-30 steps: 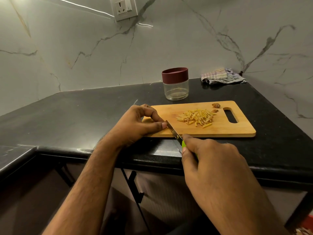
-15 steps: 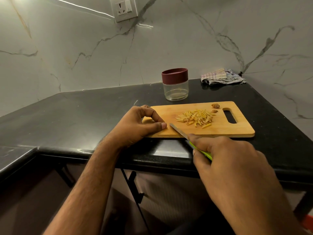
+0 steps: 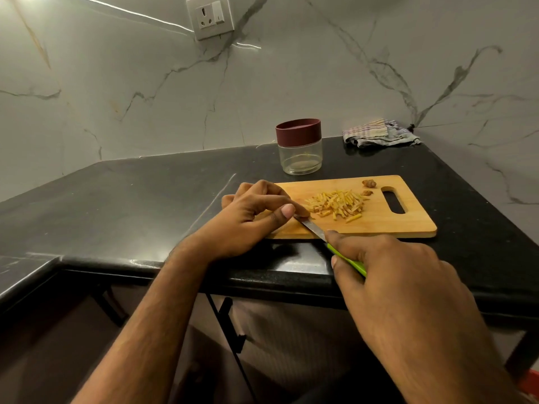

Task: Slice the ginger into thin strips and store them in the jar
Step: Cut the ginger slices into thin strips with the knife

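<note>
On the black surface, head view:
Surface (image 3: pixel 145 199): black stone, against a marbled wall.
Cutting board (image 3: pixel 408 223): wooden, lying flat near the front edge of the surface, handle slot at its right end.
Ginger strips (image 3: pixel 338 204): a loose yellow pile on the middle of the cutting board.
Ginger scraps (image 3: pixel 369 184): two small brown bits on the board, between the pile and the handle slot.
Jar (image 3: pixel 300 154): clear glass, upright, dark red lid on; it stands on the surface just behind the board.
Left hand (image 3: pixel 250 220): over the left end of the board, fingers curled downward, thumb stretched toward the blade. Whatever lies beneath the fingers is hidden.
Right hand (image 3: pixel 408 287): fingers wrapped round the green handle of the knife, forefinger laid along the top.
Knife (image 3: pixel 313 230): blade angled up and left across the board's front edge, its tip at the left thumb.
Cloth (image 3: pixel 379 135): striped, crumpled, at the far right corner of the surface.
Wall socket (image 3: pixel 210 16): white, on the wall above.
</note>
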